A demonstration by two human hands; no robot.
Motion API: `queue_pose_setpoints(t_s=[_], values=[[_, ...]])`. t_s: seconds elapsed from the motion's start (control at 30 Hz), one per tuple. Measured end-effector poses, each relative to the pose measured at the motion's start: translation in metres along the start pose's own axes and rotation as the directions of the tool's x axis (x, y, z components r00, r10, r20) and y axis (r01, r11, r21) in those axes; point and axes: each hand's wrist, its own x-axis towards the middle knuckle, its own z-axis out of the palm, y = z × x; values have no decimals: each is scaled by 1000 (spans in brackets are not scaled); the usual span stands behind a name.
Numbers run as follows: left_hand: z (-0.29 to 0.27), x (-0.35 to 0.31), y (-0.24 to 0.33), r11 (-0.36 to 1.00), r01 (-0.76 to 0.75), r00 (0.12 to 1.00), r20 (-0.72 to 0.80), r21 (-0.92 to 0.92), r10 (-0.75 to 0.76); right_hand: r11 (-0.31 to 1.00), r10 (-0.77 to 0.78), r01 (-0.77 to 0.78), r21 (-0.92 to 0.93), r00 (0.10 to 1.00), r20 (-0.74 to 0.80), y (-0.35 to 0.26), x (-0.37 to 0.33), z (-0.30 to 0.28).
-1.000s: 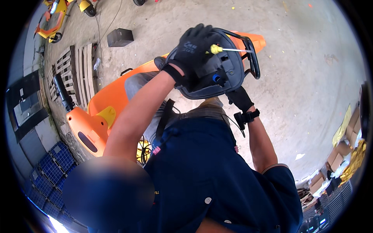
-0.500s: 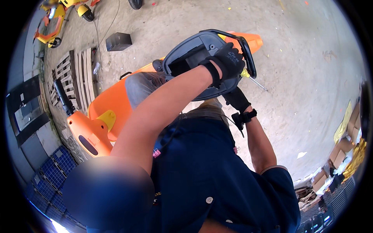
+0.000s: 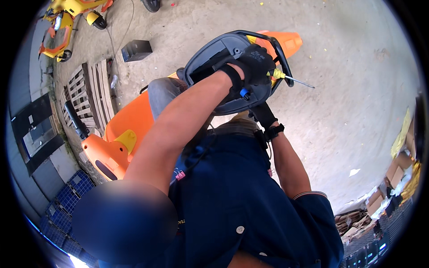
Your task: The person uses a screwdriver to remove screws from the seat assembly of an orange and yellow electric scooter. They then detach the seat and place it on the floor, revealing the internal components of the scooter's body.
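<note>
A screwdriver [image 3: 279, 74] with a yellow handle sticks out of my gloved left hand [image 3: 254, 64], its metal shaft aimed right. That hand is closed around the handle, over the grey plastic compartment [image 3: 210, 49] of an orange scooter [image 3: 129, 120]. A small blue-and-black piece [image 3: 245, 94] shows just below the left hand; I cannot tell whether it is held. My gloved right hand [image 3: 263, 115] is at the near edge of the compartment, its fingers partly hidden under the rim. A black grab rail [image 3: 281, 53] curves around the right end.
A black box [image 3: 136, 50] stands on the concrete floor, with wooden pallets [image 3: 82, 96] left of the scooter. More yellow-orange scooters [image 3: 62, 27] are at the far left. Cardboard and wrapping [image 3: 395, 172] line the right side. Blue crates [image 3: 67, 201] stack at lower left.
My left hand has shifted left and down, and the screwdriver has swung up to lie more level. The blue-and-black piece has come into sight. My right hand has moved slightly left.
</note>
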Motion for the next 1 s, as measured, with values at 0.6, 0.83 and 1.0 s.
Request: queue_pose_setpoints(t_s=[0.6,0.83,1.0], values=[[18,1,-8,998,25,999,-34,-58,-27,990,133,-131,59,991,-24,36,-29,-51],[4,-5,2,1000,-10,1000,10,-4,10,994,82,-57,93,954,-289,37,-32,-89],[8,-7,-1,1000,10,1000,7,-29,-10,997,45,-37,68,991,-123,-8,-49,-80]])
